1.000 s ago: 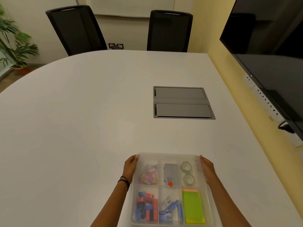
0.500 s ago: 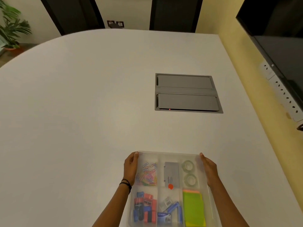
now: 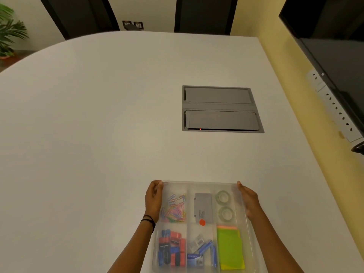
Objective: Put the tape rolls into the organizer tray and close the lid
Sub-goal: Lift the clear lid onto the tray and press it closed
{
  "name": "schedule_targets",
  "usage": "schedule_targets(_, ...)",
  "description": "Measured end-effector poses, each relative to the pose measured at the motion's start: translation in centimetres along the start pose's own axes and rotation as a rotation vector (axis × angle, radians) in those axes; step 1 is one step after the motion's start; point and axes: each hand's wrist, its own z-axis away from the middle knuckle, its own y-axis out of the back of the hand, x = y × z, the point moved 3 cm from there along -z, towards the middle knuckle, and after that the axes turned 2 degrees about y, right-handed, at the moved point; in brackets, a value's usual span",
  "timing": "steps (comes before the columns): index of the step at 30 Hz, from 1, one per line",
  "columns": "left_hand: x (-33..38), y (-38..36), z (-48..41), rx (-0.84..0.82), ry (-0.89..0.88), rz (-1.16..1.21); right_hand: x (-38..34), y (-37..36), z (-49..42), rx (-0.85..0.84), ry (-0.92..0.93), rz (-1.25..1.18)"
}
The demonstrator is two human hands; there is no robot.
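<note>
Only the head view to go on. Both clear tape rolls point(image 3: 224, 205) already sit one behind the other in the far-right compartment of the clear plastic six-compartment organizer tray point(image 3: 248, 239), and a see-through lid looks to be lying over it. The left hand point(image 3: 153, 201) and right hand point(image 3: 248, 201) are curled over the two far corners, fingers pressing the edges.

What could bite here, I reckon: press one corner harder than the other and the lid seats crooked, or the tray skids on that slick top. Can't tell if the near edge is latched, it's cut off.

The surface is a big white rounded conference table point(image 3: 98, 125), bare except for a grey recessed cable box point(image 3: 220, 109). Yellow wall, dark wall screen point(image 3: 334, 36), black chairs, a potted plant point(image 3: 9, 34).
</note>
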Motion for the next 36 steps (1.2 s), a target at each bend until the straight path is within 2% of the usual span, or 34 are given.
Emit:
schedule_targets(7, 0.0, 0.2, 0.2, 0.047, 0.003, -0.058, -0.2, 0.7, 2.5, -0.029, 0.060, 0.046)
schedule_targets(11, 0.9, 0.2, 0.8, 0.065, -0.068, -0.186, 1.2, 2.3, 5.7, -0.052, 0.212, 0.284)
schedule_targets(14, 1.8, 0.1, 2.3, 0.090, -0.271, -0.433, 3.2, 3.6, 8.5, -0.056, 0.407, 0.559)
schedule_targets(16, 1.8, -0.4, 3.8, -0.017, -0.418, -0.600, 4.4, 4.2, 10.1, -0.069, 0.553, 0.718)
schedule_targets(20, -0.8, -0.3, 7.9, -0.273, -0.555, -0.878, 6.5, 4.4, 12.1, -0.132, 0.741, 0.880)
schedule_targets(24, -3.0, 1.4, 11.3, -0.307, -0.632, -1.130, 8.8, 3.8, 12.4, -0.106, 0.775, 1.045)
schedule_targets(30, -3.2, 1.5, 12.9, -0.259, -0.662, -1.172, 9.7, 3.5, 12.5, -0.029, 0.811, 1.111)
schedule_targets(36, -3.7, 1.4, 12.8, -0.235, -0.568, -1.283, 10.1, 3.4, 12.1, -0.025, 0.837, 1.107)
